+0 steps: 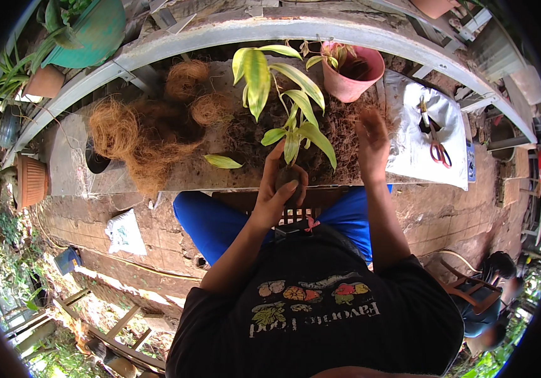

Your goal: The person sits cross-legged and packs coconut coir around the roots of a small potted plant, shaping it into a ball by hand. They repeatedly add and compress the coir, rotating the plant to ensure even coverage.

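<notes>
My left hand (275,189) is closed around the dark root ball (287,178) of a leafy plant (257,80), just above the table's near edge. The plant stands upright from my grip, its leaves green with yellow variegation. To the right, my right hand (373,148) is raised over loose brown soil (340,132). Its fingers look stretched out and are partly blurred, with nothing plainly held. A loose yellow-green leaf (222,162) lies left of my left hand. Beyond the soil sits a pink pot (353,75) with a small plant in it.
Coconut fibre (116,129) is heaped on the table's left side, with fibre balls (187,79) behind it. Red-handled scissors (437,151) rest on a white sack (403,126) at the right. A metal rail (270,28) crosses the far side. Another person (481,302) is at the lower right.
</notes>
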{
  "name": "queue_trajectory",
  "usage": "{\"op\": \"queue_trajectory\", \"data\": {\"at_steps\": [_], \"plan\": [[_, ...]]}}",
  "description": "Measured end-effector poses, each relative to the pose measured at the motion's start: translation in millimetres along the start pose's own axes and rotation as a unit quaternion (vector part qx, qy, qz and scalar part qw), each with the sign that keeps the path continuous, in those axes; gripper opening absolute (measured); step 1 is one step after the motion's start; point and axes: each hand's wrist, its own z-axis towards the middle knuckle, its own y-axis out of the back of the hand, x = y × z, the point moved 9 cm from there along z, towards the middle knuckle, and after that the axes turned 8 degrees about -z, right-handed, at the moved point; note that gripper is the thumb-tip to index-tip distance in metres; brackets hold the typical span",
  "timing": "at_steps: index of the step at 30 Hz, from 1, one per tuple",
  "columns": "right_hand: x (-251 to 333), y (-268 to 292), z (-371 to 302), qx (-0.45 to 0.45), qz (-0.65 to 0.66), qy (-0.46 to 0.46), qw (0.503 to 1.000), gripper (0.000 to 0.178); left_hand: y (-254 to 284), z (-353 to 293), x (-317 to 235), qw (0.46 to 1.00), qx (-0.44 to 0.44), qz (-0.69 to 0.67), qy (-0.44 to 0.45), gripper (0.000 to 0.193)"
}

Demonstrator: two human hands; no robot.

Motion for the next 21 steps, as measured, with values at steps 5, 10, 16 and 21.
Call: {"op": "queue_trajectory", "data": {"at_steps": [5,10,16,21], "plan": [[19.3,-24.6,-33.3,0.184,0.05,-0.002,0.982,0.02,10.0,0.5,7.3,0.989,-0.075,0.129,-0.019,0.072],[82.8,-65.7,-85.7,0.287,-0.071,0.162,0.941,0.018,10.1,3.0,2.8,0.927,-0.074,0.354,-0.1,0.071],[80.7,-70.5,-90.8,0.237,-0.139,0.224,0.935,0.017,6.4,1.5,-1.8,0.92,-0.065,0.375,-0.092,0.072],[85.0,-69.3,-86.2,0.213,-0.201,0.268,0.918,0.012,7.4,2.5,0.5,0.921,-0.061,0.377,-0.073,0.069]]}}
